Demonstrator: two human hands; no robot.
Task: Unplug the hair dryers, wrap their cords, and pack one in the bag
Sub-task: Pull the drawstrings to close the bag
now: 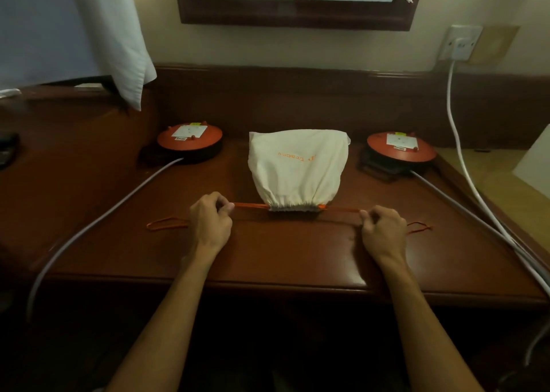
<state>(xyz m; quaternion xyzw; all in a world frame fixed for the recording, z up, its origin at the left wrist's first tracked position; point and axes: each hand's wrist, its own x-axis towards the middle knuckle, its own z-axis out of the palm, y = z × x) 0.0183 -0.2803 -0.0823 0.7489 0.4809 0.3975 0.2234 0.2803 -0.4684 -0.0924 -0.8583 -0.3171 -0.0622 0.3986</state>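
Sitting mid-desk (pixel 282 257), the white bag (pixel 298 169) bulges, presumably with 1 dryer inside, its mouth gathered toward the person. Both fists are closed on the orange drawstring (pixel 250 205), left hand (pixel 210 217) and right hand (pixel 383 231) pulling outward to cinch it.

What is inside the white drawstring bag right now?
Not visible. The white bag bulges as if full, but its mouth is cinched by the orange drawstring, pulled by left hand and right hand.
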